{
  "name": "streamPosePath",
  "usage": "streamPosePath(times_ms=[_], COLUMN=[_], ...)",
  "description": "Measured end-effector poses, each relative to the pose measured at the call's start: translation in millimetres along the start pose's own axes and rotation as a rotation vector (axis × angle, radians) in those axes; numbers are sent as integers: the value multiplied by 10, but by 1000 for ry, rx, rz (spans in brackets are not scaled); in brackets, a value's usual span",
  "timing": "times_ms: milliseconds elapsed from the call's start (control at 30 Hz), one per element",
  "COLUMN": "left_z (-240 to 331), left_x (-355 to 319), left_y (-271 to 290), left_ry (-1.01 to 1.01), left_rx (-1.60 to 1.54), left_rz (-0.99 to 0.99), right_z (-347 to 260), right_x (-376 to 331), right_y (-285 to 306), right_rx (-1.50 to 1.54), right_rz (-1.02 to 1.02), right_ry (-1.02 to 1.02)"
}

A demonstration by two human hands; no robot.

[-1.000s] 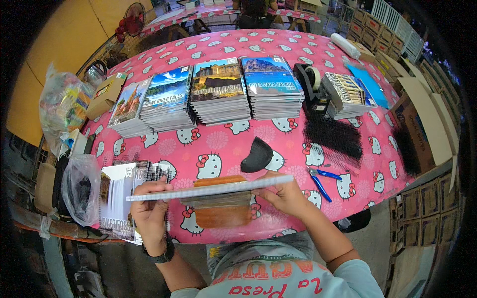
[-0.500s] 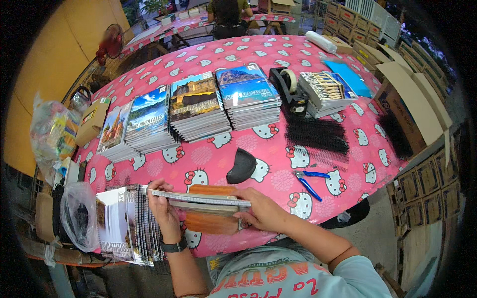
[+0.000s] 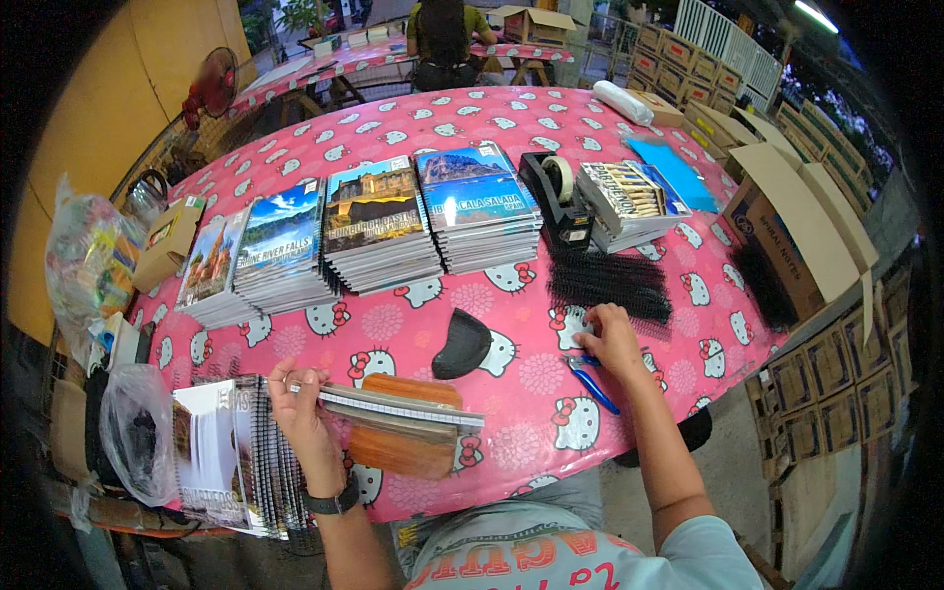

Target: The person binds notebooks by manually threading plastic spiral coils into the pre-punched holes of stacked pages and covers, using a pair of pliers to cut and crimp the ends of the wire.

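My left hand (image 3: 307, 423) grips one end of a notebook (image 3: 403, 405), fingers and thumb closed on it. A row of small holes runs along the notebook's upward edge, and it is tilted over a brown wooden board (image 3: 393, 454). Beyond the board, my right hand (image 3: 612, 339) is at the near fringe of a pile of black spiral coils (image 3: 605, 285). Its fingertips are pinched together; whatever is between them is too small to make out. Blue-handled cutters (image 3: 594, 388) lie just below that hand. A black curved pad (image 3: 462, 344) lies left of it.
Stacked picture-cover notebooks (image 3: 379, 221) line the table's middle, beside a tape dispenser (image 3: 560, 197). Spiral-bound notebooks (image 3: 221, 452) and a clear plastic bag (image 3: 138, 433) are at the left. An open carton (image 3: 787, 236) stands right. A person (image 3: 444, 44) sits at another table.
My right hand has let go of the notebook and moved right and away from me to the coils. The left hand still holds the notebook. The view has shifted slightly.
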State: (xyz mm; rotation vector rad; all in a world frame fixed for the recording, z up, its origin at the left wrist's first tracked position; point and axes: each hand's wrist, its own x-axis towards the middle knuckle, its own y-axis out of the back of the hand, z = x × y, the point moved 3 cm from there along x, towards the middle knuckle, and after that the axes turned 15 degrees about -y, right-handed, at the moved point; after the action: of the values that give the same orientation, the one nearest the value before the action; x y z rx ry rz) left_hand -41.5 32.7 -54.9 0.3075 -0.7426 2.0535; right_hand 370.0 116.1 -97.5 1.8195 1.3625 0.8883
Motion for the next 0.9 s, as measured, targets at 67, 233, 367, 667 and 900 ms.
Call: streamPosePath(times_ms=[67, 233, 367, 667, 900], left_z=[68, 348, 688, 446, 381], left_x=[25, -103, -469, -780, -848], left_y=[-42, -124, -505, -897, -1006], left_ry=[12, -269, -671, -442, -561], left_rx=[26, 500, 949, 1006, 1006], left_rz=[-40, 13, -494, -739, -691], right_z=[14, 6, 3, -799, -1430], right_x=[58, 147, 190, -245, -944], right_y=[-3, -28, 4, 562, 683], right_rx=[-37, -16, -188, 31, 373], right_rz=[10, -56, -120, -112, -378], right_ry=[-47, -144, -31, 214, 447])
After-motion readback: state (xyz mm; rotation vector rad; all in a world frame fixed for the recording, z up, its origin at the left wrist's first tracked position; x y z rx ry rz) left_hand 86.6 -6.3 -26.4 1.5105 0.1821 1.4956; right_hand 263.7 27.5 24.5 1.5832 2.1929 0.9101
